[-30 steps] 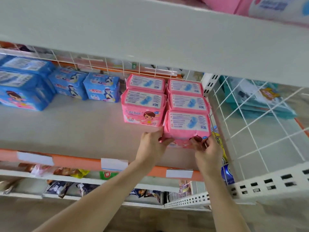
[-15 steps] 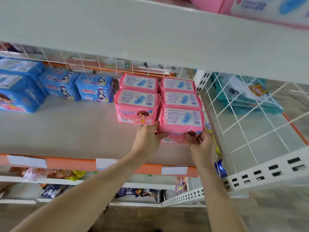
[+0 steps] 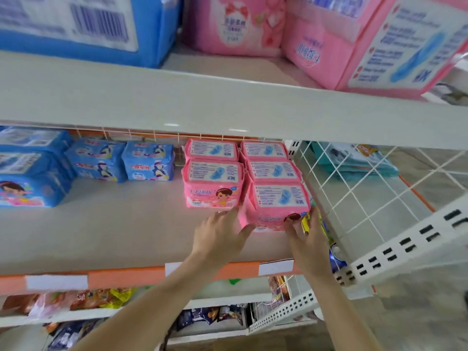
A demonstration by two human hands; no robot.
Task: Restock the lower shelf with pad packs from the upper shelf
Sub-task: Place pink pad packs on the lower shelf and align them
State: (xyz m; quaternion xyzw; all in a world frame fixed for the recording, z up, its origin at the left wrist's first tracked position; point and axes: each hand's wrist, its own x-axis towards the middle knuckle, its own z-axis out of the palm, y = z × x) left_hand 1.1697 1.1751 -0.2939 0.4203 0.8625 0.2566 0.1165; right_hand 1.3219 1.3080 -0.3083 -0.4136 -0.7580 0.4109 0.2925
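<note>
On the lower shelf (image 3: 114,231) pink pad packs stand in two rows at the right end. The front pack of the right row (image 3: 278,201) rests on the shelf board. My left hand (image 3: 220,236) lies at its left lower corner with the fingers spread; only the thumb touches the pack. My right hand (image 3: 307,239) pinches its right end, thumb on the front face and fingers along the side. A second pink pack (image 3: 212,186) stands just to the left. On the upper shelf (image 3: 228,102) sit larger pink packs (image 3: 367,46).
Blue pad packs (image 3: 148,160) line the back left of the lower shelf. A white wire divider (image 3: 354,193) closes the shelf's right end, with a yellow item (image 3: 306,221) wedged against it. A big blue pack (image 3: 76,21) sits upper left. Snack bags fill the shelves below.
The front pink pack has gone further back, up against the right row. My left hand's fingers have opened off it. The view has tilted up, showing the upper shelf's packs.
</note>
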